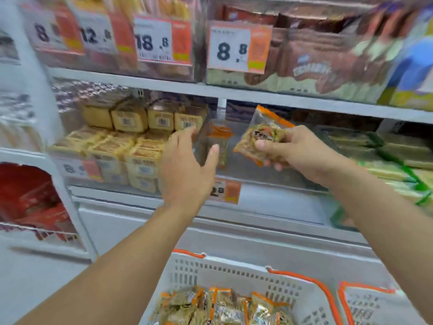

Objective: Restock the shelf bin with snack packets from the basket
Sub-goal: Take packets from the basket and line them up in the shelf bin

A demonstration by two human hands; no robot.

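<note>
Basket (236, 275) lowest, holding packets (220, 306); right hand (293, 148) pinching tilted packet (260, 134), long axis up-right; left hand (187, 170) spread, holding nothing.

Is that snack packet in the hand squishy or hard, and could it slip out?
The snack packet looks soft and crinkly: thin see-through wrapper, loose pieces inside. Probably light, since the right hand pinches it by one end. The glossy film may be a bit slippery.
</note>
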